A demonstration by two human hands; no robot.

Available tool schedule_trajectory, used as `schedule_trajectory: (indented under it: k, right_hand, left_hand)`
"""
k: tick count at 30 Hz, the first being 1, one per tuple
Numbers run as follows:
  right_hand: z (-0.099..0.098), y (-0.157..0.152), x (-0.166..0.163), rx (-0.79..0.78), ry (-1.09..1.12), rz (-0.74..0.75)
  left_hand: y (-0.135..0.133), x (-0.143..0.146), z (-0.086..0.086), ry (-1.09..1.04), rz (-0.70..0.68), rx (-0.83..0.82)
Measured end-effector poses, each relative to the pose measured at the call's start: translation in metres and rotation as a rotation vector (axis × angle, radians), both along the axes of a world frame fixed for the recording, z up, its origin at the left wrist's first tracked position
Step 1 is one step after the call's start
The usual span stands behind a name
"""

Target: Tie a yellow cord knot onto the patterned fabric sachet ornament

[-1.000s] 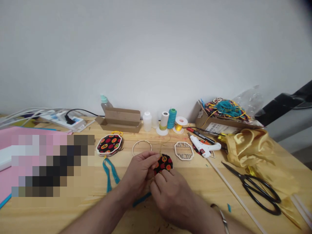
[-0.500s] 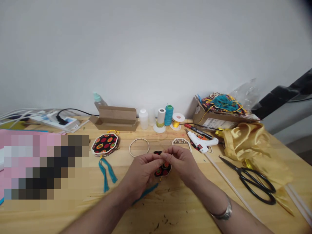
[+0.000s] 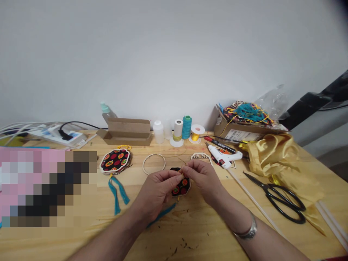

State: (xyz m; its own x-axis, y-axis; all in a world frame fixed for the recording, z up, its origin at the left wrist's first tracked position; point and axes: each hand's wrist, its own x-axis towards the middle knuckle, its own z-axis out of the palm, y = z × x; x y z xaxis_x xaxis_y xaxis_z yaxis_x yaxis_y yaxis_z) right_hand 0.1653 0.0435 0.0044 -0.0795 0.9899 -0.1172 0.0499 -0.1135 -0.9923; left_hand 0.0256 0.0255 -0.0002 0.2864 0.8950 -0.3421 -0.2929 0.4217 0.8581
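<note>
A small black fabric ornament (image 3: 181,185) with red and orange dots lies between my hands at the middle of the wooden table (image 3: 206,232). My left hand (image 3: 157,192) pinches its upper edge with thumb and forefinger. My right hand (image 3: 202,179) pinches a thin yellow cord at the same spot, fingertips almost touching the left ones. A teal tassel (image 3: 161,215) trails from under the ornament toward me. What exactly each fingertip grips is too small to make out.
A finished ornament stack (image 3: 114,161) with teal tassel (image 3: 117,194) lies left, beside a wooden ring (image 3: 154,164). Thread spools (image 3: 186,127), bottles and a cardboard box (image 3: 127,131) line the wall. Glue gun (image 3: 224,156), scissors (image 3: 282,201), gold cloth (image 3: 274,156) and a scrap box (image 3: 244,125) sit right.
My right hand has risen from below the ornament to its top and now pinches opposite the left. The ornament has shifted slightly toward me; the view has tilted a little.
</note>
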Motion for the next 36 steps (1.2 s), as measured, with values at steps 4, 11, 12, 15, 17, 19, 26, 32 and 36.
schedule_trajectory:
  k: [4, 11, 12, 15, 17, 19, 26, 32, 36]
  right_hand:
    - [0.001, 0.000, 0.001, 0.001, 0.058, 0.009]
    - [0.000, 0.005, 0.006, 0.057, 0.163, -0.073]
    - [-0.001, 0.005, 0.006, 0.049, 0.192, -0.068]
    - [0.000, 0.004, 0.005, -0.049, 0.352, 0.021]
    - [0.000, 0.001, 0.003, -0.146, 0.450, 0.108]
    - [0.001, -0.002, 0.000, -0.216, 0.462, 0.181]
    - [-0.002, -0.007, -0.008, -0.212, 0.280, 0.167]
    - [-0.002, -0.006, -0.009, -0.178, 0.240, 0.119]
    - [-0.001, -0.006, -0.009, -0.161, 0.195, 0.042]
  left_hand:
    - [0.000, 0.001, 0.002, 0.016, -0.004, -0.028]
    - [-0.003, 0.002, 0.005, 0.045, -0.048, -0.075]
    - [-0.002, 0.002, 0.004, 0.044, -0.044, -0.071]
    - [-0.001, 0.000, 0.003, 0.084, 0.001, -0.041]
    - [0.000, -0.001, 0.003, 0.117, 0.055, -0.013]
    - [0.001, -0.001, 0.004, 0.132, 0.096, 0.010]
    - [0.000, 0.004, 0.009, 0.022, 0.040, 0.054]
    - [-0.001, 0.003, 0.007, -0.045, 0.005, 0.079]
    - [0.000, 0.004, 0.006, -0.061, 0.020, 0.033]
